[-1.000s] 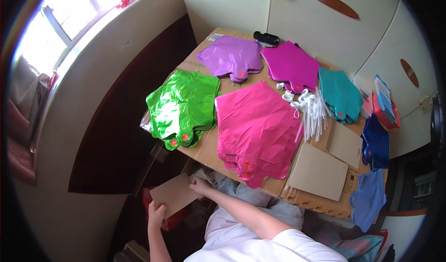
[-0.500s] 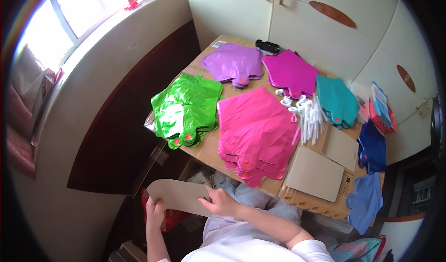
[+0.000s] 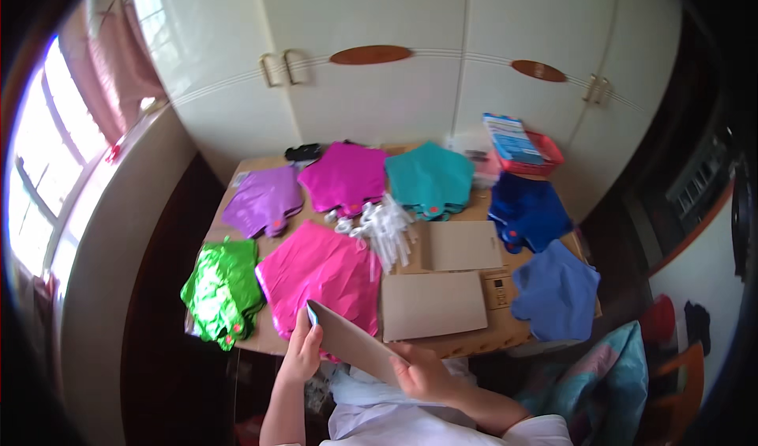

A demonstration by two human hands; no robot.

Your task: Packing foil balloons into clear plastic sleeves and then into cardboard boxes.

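Between my two hands, a stiff grey-beige cardboard sheet (image 3: 355,343) is held tilted over the table's front edge. My left hand (image 3: 302,351) grips its upper left end, where a small bluish patch shows. My right hand (image 3: 428,376) is closed on the lower right end, fingers partly hidden. Just behind the sheet lies a stack of flat pink star-shaped foil balloons (image 3: 324,268). Two more cardboard pieces rest right of it, a front one (image 3: 434,305) and a back one (image 3: 462,245). White plastic sticks (image 3: 387,233) lie in a pile beside the pink stack.
Around the cardboard-topped table (image 3: 268,337) lie flat foil balloons: green (image 3: 223,292), purple (image 3: 262,201), magenta (image 3: 345,177), teal (image 3: 430,179), dark blue (image 3: 529,210) and light blue (image 3: 557,292). A red basket (image 3: 545,158) holds blue packets at the back right. White cabinets (image 3: 379,106) stand behind.
My view has swung to the right and up. The cardboard sheet, held low at the left before, is now raised in front of the pink balloons and seen more edge-on.
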